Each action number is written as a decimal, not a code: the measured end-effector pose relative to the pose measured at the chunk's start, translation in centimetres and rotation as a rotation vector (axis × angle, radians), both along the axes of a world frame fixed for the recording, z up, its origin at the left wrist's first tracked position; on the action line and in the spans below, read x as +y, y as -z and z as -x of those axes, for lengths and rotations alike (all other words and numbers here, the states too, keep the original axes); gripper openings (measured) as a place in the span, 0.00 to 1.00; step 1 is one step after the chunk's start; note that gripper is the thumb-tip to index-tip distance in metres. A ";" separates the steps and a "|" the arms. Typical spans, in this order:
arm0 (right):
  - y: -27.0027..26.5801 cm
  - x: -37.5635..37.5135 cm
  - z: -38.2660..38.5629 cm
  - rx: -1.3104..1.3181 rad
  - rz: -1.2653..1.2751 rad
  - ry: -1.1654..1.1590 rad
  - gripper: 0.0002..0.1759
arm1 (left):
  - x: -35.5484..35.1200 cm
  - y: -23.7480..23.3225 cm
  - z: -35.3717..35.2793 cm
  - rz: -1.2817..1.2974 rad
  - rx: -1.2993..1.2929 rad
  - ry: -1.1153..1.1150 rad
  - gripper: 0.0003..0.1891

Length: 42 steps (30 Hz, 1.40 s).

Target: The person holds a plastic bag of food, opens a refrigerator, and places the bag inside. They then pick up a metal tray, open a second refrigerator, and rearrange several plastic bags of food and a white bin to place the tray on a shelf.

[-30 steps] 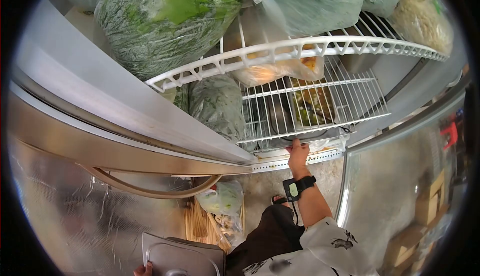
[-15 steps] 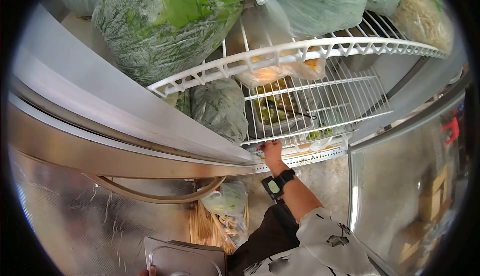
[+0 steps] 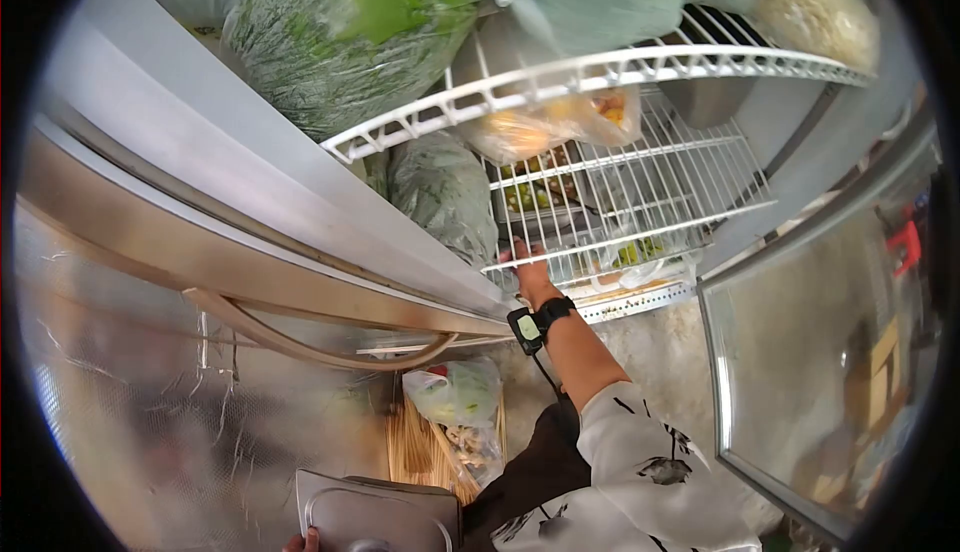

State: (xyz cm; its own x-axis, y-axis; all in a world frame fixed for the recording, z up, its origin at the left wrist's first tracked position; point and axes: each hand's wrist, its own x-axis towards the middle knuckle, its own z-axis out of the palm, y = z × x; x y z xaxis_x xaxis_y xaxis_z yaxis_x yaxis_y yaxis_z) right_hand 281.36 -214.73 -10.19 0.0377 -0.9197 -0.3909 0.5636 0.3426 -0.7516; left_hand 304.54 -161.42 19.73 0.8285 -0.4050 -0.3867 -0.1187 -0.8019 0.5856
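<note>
My right hand (image 3: 528, 260) reaches under the wire shelf in the refrigerator, its fingers apart and partly hidden behind the white wires. Right ahead of the fingertips sits a metal pan (image 3: 545, 220) with green and brown food in it. A black wrist strap with a small device (image 3: 530, 327) is on that arm. Low at the left, my left hand (image 3: 302, 541) grips the edge of a stainless steel pan lid (image 3: 375, 510); only the fingers show at the frame's bottom.
Bagged leafy greens (image 3: 360, 37) crowd the upper wire shelf (image 3: 600, 74). Another bag (image 3: 440, 197) stands left of the pan. The door with a curved handle (image 3: 320, 337) is on the left, a glass-panelled door (image 3: 800, 372) on the right. Bagged vegetables (image 3: 455, 392) and thin sticks (image 3: 410, 442) lie below.
My right hand has moved forward, under the shelf and closer to the pan, and its fingers have spread. The view has shifted slightly. My left hand still holds the lid.
</note>
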 end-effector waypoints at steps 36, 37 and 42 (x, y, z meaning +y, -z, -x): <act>-7.6 34.5 23.0 0.280 -0.224 -0.007 0.15 | -25.8 12.1 15.2 -0.029 -0.096 0.915 0.28; -5.9 33.2 24.5 0.450 -0.128 0.093 0.17 | -27.5 12.7 17.3 -0.050 -0.106 0.918 0.29; -10.7 23.8 32.7 0.347 -0.327 0.319 0.18 | -34.8 20.5 25.6 0.103 -0.070 0.887 0.30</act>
State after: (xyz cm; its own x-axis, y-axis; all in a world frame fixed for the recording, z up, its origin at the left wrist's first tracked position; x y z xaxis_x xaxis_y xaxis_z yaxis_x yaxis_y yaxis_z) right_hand 248.70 -190.97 0.49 -0.4031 -0.6937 -0.5969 0.4166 0.4417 -0.7946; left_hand 278.92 -196.26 -0.75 0.2142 -0.9379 -0.2728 -0.7084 -0.3415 0.6177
